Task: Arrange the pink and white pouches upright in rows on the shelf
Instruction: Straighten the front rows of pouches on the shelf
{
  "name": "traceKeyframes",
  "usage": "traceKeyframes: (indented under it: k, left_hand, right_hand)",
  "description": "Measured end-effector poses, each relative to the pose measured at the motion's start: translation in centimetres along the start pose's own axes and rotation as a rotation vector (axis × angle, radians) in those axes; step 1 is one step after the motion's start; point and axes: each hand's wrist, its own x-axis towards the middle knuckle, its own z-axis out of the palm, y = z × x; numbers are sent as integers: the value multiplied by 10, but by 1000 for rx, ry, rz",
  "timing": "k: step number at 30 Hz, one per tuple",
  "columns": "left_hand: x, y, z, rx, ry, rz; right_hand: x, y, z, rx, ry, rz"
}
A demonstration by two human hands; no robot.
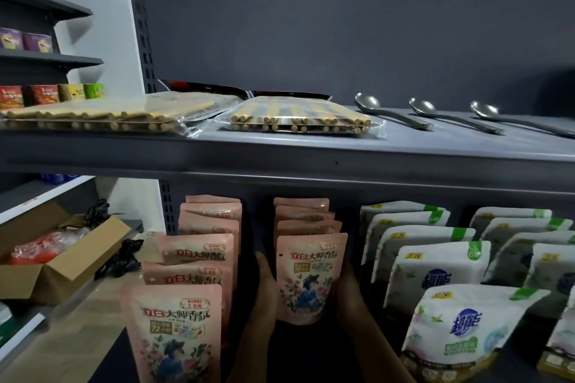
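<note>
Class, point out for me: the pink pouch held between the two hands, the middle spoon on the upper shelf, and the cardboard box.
Pink pouch (308, 280), head view: middle of its printed front.
Middle spoon (422, 107), head view: its bowl.
Cardboard box (25, 280), head view: its near side wall.

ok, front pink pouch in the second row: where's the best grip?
By its two side edges at mid-height, coming from the front. The front pink pouch stands upright, flat face forward, with gaps either side; the left hand and right hand flank it so.
</note>
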Motion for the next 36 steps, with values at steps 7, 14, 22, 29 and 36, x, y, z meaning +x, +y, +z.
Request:
traceKeyframes:
  k: [7, 14, 22, 29, 36]
  left_hand:
    - [1, 1, -2, 8, -31, -2]
    - [4, 2, -6, 74, 46, 31]
    - [6, 5, -7, 41, 43, 9]
    - [4, 5, -3, 85, 134, 50]
    - [-8, 1, -6, 229, 276, 176]
  right_hand:
    - [2, 1, 2, -37, -25, -18]
    - [6, 4, 2, -78, -32, -7]
    - [5, 3, 5, -179, -42, 7]
    - [1, 2, 8, -24, -4, 69]
    - [-13, 0, -2, 15, 39, 42]
